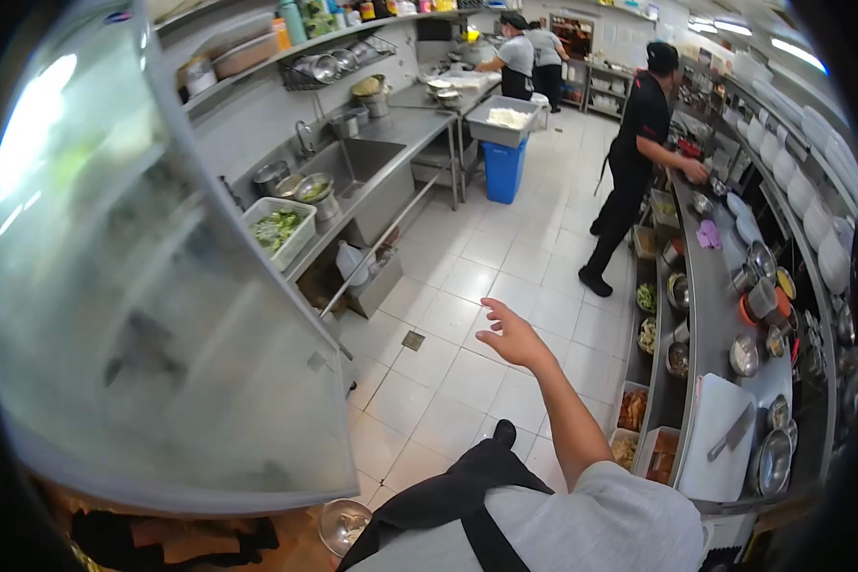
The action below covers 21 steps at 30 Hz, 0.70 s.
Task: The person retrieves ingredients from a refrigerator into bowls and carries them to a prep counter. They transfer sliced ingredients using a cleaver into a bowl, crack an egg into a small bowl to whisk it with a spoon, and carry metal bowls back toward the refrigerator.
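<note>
My right hand (513, 336) is stretched out over the tiled floor, fingers apart, holding nothing. At the bottom edge, beside my dark apron (439, 491), a metal bowl (341, 527) with some pale food inside is held at my left side. Only a sliver of my left hand (335, 562) shows at the bowl's lower rim; its other fingers are hidden. A large misted glass door (191, 362) stands to the left of my right hand, not touching it.
A steel sink counter (391, 143) holds a tray of greens (276, 229). A blue bin (505, 172) stands beyond. One person in black (634, 143) works at the right counter, where a knife (731, 434) lies on a white board (715, 467). Two people (517, 57) are farther back.
</note>
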Each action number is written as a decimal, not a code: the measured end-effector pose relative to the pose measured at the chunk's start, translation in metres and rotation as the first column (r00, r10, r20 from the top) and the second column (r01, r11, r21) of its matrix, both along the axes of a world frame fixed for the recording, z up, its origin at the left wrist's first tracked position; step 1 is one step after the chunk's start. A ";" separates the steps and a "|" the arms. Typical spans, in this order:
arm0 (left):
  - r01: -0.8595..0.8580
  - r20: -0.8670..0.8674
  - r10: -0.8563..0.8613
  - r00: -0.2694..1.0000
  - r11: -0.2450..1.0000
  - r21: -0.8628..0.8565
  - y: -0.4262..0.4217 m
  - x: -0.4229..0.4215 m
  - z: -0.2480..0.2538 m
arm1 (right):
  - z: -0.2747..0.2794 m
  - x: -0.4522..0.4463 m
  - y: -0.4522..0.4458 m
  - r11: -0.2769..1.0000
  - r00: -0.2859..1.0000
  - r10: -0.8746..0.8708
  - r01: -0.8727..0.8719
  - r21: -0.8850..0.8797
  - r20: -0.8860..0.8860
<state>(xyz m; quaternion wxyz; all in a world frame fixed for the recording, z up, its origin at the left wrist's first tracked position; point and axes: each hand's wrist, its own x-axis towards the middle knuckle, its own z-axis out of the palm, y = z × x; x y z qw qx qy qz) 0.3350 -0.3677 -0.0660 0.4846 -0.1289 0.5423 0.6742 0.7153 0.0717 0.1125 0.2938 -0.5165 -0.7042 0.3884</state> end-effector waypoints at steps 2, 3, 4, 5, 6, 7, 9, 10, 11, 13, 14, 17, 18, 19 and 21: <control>0.028 -0.015 -0.028 0.999 0.999 -0.021 0.034 0.010 0.006 | -0.018 0.035 0.028 0.995 0.999 -0.031 0.032 -0.091 0.010; 0.045 -0.023 -0.046 0.999 0.999 -0.026 0.055 0.015 0.006 | -0.029 0.050 0.041 0.986 0.998 -0.033 0.040 -0.160 0.047; 0.063 -0.028 -0.064 0.998 0.998 -0.027 0.075 0.021 0.007 | -0.038 0.065 0.056 0.986 0.995 0.021 -0.004 -0.167 0.097; 0.087 -0.037 -0.088 0.995 0.996 -0.028 0.099 0.027 0.008 | -0.047 0.078 0.069 0.982 0.986 0.076 -0.049 -0.183 0.146; 0.116 -0.045 -0.117 0.992 0.993 -0.030 0.125 0.034 0.010 | -0.055 0.090 0.078 0.974 0.973 0.133 -0.093 -0.208 0.191; 0.146 -0.055 -0.147 0.988 0.989 -0.034 0.150 0.042 0.013 | -0.055 0.100 0.087 0.957 0.964 0.186 -0.133 -0.259 0.190; 0.220 -0.074 -0.219 0.973 0.976 0.000 0.208 0.057 0.016 | -0.055 0.118 0.108 0.915 0.932 0.308 -0.235 -0.328 0.189; 0.261 -0.086 -0.258 0.962 0.965 0.027 0.239 0.064 0.018 | -0.056 0.125 0.120 0.887 0.908 0.374 -0.290 -0.360 0.190; 0.303 -0.089 -0.298 0.950 0.952 0.052 0.271 0.069 0.022 | -0.062 0.131 0.132 0.875 0.903 0.393 -0.309 -0.374 0.175; 0.334 -0.047 -0.332 0.942 0.941 0.055 0.332 0.075 0.026 | -0.043 0.144 0.157 0.853 0.892 0.423 -0.333 -0.401 0.158; 0.284 0.050 -0.283 0.958 0.958 -0.020 0.361 0.068 0.019 | -0.033 0.151 0.171 0.843 0.888 0.437 -0.348 -0.412 0.145; 0.320 0.041 -0.320 0.947 0.947 -0.004 0.440 0.067 0.011 | -0.024 0.177 0.239 0.848 0.887 0.451 -0.391 -0.358 0.099; 0.305 0.074 -0.306 0.949 0.952 0.021 0.469 0.074 0.015 | -0.029 0.187 0.266 0.881 0.921 0.383 -0.340 -0.330 0.073; 0.288 0.111 -0.292 0.950 0.956 0.051 0.501 0.082 0.017 | -0.035 0.199 0.297 0.911 0.948 0.312 -0.283 -0.301 0.054; 0.345 -0.008 -0.345 0.938 0.938 -0.027 0.570 0.099 0.025 | -0.063 0.226 0.357 0.957 0.992 0.120 -0.124 -0.261 -0.030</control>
